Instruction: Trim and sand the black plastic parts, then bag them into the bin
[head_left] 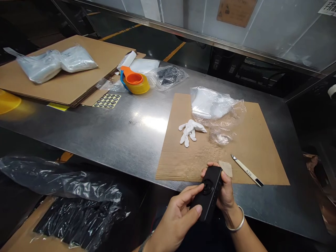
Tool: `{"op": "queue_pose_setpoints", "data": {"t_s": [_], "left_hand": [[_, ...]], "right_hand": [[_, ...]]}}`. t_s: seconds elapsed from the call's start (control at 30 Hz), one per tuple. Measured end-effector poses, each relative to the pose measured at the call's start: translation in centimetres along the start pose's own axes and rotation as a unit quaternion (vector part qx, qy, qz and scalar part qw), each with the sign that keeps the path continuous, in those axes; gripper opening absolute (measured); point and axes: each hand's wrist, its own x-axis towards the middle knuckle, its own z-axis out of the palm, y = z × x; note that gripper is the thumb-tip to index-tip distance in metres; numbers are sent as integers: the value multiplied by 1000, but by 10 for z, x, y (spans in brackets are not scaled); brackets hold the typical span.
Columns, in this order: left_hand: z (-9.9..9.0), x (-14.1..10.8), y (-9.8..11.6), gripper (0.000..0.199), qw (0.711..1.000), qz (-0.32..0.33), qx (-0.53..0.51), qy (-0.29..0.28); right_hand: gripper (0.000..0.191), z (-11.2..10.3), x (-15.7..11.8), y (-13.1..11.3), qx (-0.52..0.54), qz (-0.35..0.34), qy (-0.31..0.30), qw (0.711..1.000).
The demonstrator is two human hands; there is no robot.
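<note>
A black box-shaped device (214, 178) with a round ring on its face is tilted between my hands, just off the table's front edge. My right hand (227, 196) wraps around its far end and right side, thumb along the edge. On the lower left side, my left hand (178, 215) grips the device, its index fingertip at the ring and its thumb against the face. Behind the device a small tan cloth-like square (226, 168) lies on the cardboard sheet (181, 164). To the right rests a white pen-like tool (246, 170) marked A26.
On the cardboard are a crumpled white glove (189, 131) and a clear plastic bag (210, 105). An orange and yellow tape dispenser (136, 83) stands farther left, beside stacked cardboard (105, 57) with bagged items (47, 64). Bagged black items (76, 217) sit low at left.
</note>
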Motion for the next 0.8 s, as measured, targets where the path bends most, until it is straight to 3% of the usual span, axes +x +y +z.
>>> {"op": "queue_pose_setpoints", "data": {"t_s": [0.13,0.23,0.33,0.57,0.7,0.77,0.8], "left_hand": [[-3,3,-5,43,1000,-2,5,1],[-3,10,-10,35,999,-10,18,32],[-3,17,-14,28,999,-1,-7,54],[-11,29,-13,44,987,-26,-162,0],[-24,36,-27,55,983,2,-182,-33],[-34,42,-40,64,995,46,-93,-7],[-40,46,-46,67,996,84,-17,32]], "right_hand": [[33,-1,2,0,-13,-15,-19,1000],[33,-3,5,-3,-101,-45,-13,994],[34,-2,11,-9,-229,-63,13,971],[39,5,44,-28,-410,-33,33,911],[38,6,67,-37,-524,-57,27,850],[32,9,77,-39,-599,-67,29,798],[28,12,82,-40,-637,-71,34,767]]}}
